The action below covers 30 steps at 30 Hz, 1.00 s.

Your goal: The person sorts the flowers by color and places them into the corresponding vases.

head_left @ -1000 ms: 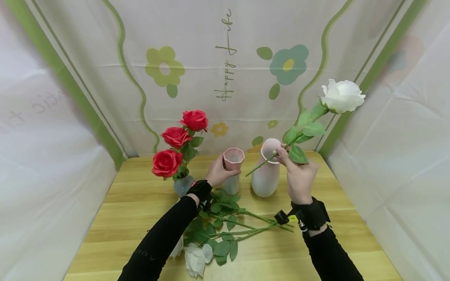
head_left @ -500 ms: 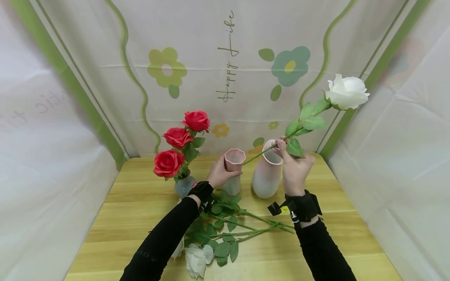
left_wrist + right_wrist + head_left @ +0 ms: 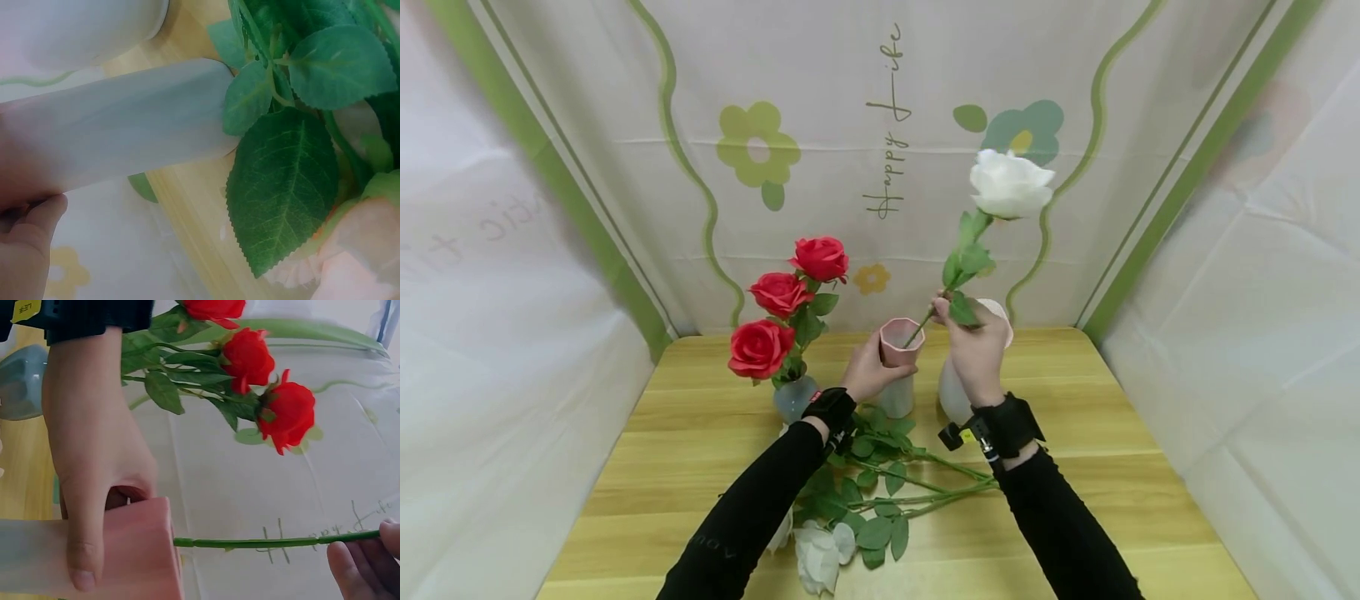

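My left hand [image 3: 871, 368] grips the upper part of a slim pink-and-white vase [image 3: 898, 393] that stands upright on the table. Between the fingers of my right hand [image 3: 976, 354] is the green stem of a white rose [image 3: 1011, 185], tilted with its bloom up and to the right. The stem's lower end [image 3: 914, 337] is at the slim vase's mouth in the head view; the right wrist view shows the stem [image 3: 281, 542] running to the pink rim. Partly hidden behind my right hand stands a wider pink-and-white vase [image 3: 953, 393].
Left of the slim vase, a blue-grey vase [image 3: 794, 398] holds red roses [image 3: 762, 348]. Several leafy stems [image 3: 951, 497] lie across the front of the wooden table [image 3: 700, 433], with white blooms [image 3: 817, 554] under and beside my left forearm. Printed cloth [image 3: 820, 67] walls enclose the table.
My right hand has moved left with the white rose, bringing its stem end from in front of the wider vase to the slim vase's mouth. The left hand keeps its hold.
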{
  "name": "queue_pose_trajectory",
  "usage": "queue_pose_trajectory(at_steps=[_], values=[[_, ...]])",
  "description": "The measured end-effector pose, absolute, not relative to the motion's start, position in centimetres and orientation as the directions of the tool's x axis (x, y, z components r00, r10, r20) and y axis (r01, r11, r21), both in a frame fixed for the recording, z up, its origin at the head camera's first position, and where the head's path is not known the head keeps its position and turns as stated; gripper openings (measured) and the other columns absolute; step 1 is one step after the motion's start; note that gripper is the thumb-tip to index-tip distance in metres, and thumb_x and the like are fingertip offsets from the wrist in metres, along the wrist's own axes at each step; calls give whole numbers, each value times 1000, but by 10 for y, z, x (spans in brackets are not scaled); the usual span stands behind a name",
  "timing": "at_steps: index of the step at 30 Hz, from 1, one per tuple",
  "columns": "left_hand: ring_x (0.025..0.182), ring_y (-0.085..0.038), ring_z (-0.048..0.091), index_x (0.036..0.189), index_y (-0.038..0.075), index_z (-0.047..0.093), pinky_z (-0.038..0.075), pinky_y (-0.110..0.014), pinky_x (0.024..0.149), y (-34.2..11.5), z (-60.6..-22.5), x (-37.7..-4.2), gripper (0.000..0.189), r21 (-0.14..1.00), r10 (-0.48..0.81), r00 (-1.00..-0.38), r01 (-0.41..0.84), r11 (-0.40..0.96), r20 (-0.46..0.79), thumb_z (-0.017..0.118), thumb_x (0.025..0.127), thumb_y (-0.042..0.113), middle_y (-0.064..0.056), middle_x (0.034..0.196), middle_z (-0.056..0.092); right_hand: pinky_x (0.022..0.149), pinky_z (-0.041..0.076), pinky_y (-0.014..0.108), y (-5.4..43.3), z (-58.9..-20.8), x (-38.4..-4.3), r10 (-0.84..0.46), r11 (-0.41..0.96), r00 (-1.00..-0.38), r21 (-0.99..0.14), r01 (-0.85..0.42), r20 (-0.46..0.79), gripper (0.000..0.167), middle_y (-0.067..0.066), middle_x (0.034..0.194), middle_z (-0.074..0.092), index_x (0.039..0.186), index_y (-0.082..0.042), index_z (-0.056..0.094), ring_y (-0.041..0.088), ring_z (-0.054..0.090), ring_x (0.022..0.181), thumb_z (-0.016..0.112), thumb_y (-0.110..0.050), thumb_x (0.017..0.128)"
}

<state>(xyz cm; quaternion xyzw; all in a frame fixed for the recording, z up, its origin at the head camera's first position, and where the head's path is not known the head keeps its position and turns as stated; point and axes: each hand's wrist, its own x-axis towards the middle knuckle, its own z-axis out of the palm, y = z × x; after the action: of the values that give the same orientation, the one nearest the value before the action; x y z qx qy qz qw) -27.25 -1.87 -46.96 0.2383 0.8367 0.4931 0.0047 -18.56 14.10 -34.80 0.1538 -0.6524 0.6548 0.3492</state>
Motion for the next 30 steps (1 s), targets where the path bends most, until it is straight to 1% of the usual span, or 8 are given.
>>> queue_pose_trajectory(at_steps=[4, 10, 14, 18, 22, 25, 28, 30], values=[[119, -16, 54, 151, 17, 34, 47, -27, 95, -19, -470, -273, 86, 820, 404, -887, 395, 414, 224, 83, 82, 33, -4, 136, 53, 85, 55, 44, 133, -349, -190, 174, 117, -773, -792, -599, 611, 21, 29, 109, 65, 113, 15, 65, 45, 63, 98, 62, 8, 94], [119, -14, 55, 153, 18, 31, 47, -25, 95, -20, -471, -273, 87, 828, 428, -877, 399, 393, 220, 80, 84, 36, -3, 138, 52, 85, 55, 41, 132, -369, -212, 104, 172, -805, -808, -564, 584, 21, 26, 106, 67, 112, 11, 68, 39, 65, 97, 65, 1, 94], [118, -18, 55, 154, 13, 29, 47, -27, 94, -22, -471, -271, 85, 841, 442, -875, 383, 382, 198, 78, 86, 36, -7, 137, 52, 82, 56, 34, 131, -379, -220, 44, 268, -831, -808, -525, 554, 22, 17, 104, 70, 112, 2, 72, 28, 67, 92, 67, -12, 95], [118, -20, 55, 154, 12, 27, 48, -28, 94, -23, -470, -270, 86, 845, 454, -869, 384, 372, 196, 76, 88, 34, -9, 137, 52, 81, 54, 27, 130, -386, -224, 8, 368, -839, -782, -503, 544, 20, 12, 99, 72, 108, -2, 74, 18, 67, 87, 68, -16, 96], [116, -19, 56, 157, 15, 23, 48, -27, 93, -23, -470, -270, 89, 843, 455, -868, 387, 373, 198, 76, 88, 33, -8, 136, 53, 55, 41, 25, 128, -389, -228, -13, 450, -832, -740, -499, 554, 15, 11, 87, 72, 102, -5, 77, 14, 58, 62, 69, -15, 95], [114, -19, 57, 157, 16, 21, 48, -27, 91, -23, -471, -270, 90, 837, 450, -871, 388, 386, 196, 76, 88, 33, -8, 134, 54, 48, 28, 31, 128, -389, -231, -26, 498, -829, -712, -496, 559, 16, 13, 78, 70, 98, -4, 77, 19, 49, 51, 70, -17, 95], [114, -19, 57, 156, 14, 23, 49, -27, 92, -22, -471, -270, 89, 833, 449, -872, 388, 394, 194, 76, 88, 35, -8, 134, 54, 54, 38, 35, 131, -390, -233, -73, 595, -829, -643, -482, 554, 18, 16, 80, 69, 101, -1, 76, 27, 55, 61, 70, -16, 95], [113, -19, 58, 154, 12, 28, 49, -28, 91, -21, -471, -271, 87, 830, 446, -874, 386, 403, 191, 77, 87, 37, -8, 132, 55, 70, 46, 39, 135, -391, -233, -109, 690, -835, -564, -454, 539, 21, 18, 90, 69, 106, 1, 74, 32, 60, 80, 71, -15, 93]])
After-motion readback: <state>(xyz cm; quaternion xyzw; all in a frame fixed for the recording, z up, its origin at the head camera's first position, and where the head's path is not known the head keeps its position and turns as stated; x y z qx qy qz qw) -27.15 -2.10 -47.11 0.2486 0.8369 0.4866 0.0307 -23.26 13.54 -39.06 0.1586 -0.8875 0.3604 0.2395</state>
